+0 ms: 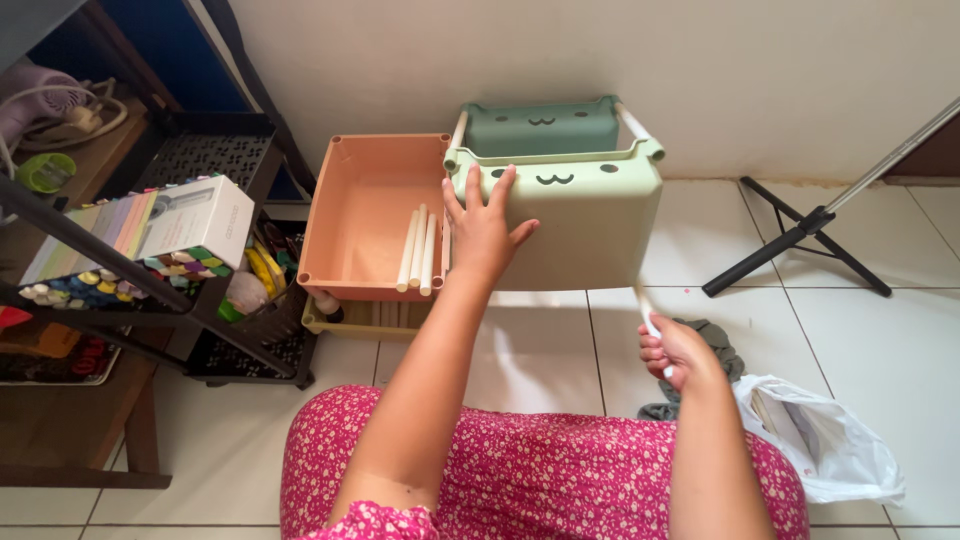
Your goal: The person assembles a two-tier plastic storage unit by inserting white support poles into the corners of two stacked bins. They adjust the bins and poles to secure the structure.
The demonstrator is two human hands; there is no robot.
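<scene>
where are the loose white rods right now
In the head view, three white rods lie inside the orange bin, just left of the left hand.

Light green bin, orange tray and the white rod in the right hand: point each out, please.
Light green bin (590, 225), head view: on its front wall.
Orange tray (362, 215), head view: on its bare floor.
White rod (645, 310), head view: on the shaft above the right hand (678, 352).

Pale green bin (590, 230) tipped on side; white rod (648, 318) below.
</scene>
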